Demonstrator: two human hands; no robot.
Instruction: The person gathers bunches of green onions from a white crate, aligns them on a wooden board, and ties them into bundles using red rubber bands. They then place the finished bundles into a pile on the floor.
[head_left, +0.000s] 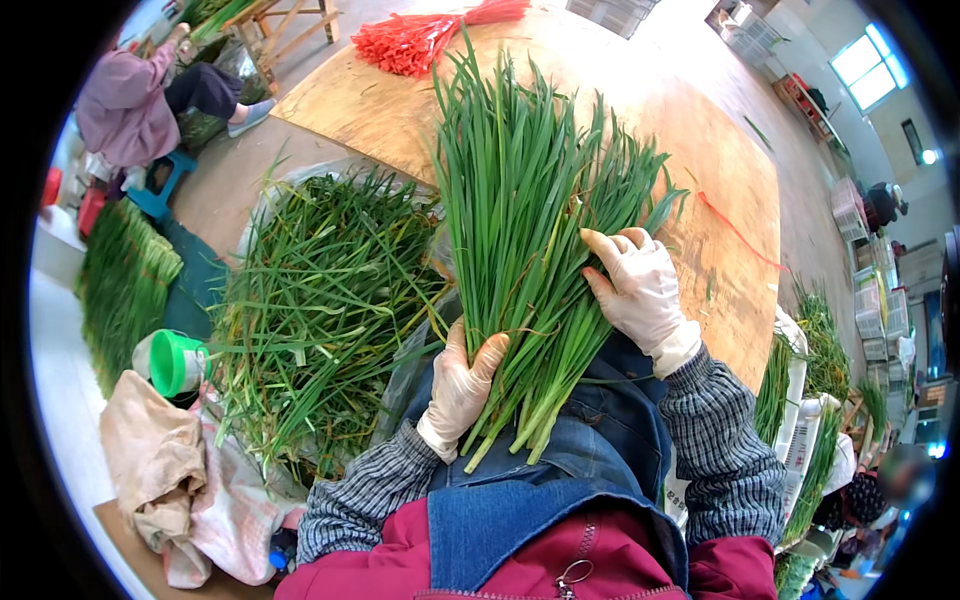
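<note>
A loose bunch of garlic chives (517, 247) rests over my denim apron, its pale cut ends towards me and its leaf tips over the wooden table. My left hand (463, 390), in a thin whitish glove, grips the lower left side of the stalks with the thumb on top. Against the bunch's right edge is my gloved right hand (641, 292), its thumb and forefinger apart beside the leaves. A few thin brown, dry strands lie across the green stalks near the left thumb.
Left of me is a large heap of loose leaves (322, 322) in a plastic bag. Red ties (442, 37) lie on the plywood table (720, 180). A green bucket (174, 364) and cloths (154, 457) are at left. Beyond sits a person (127, 105). White crates (795, 435) of chives stand right.
</note>
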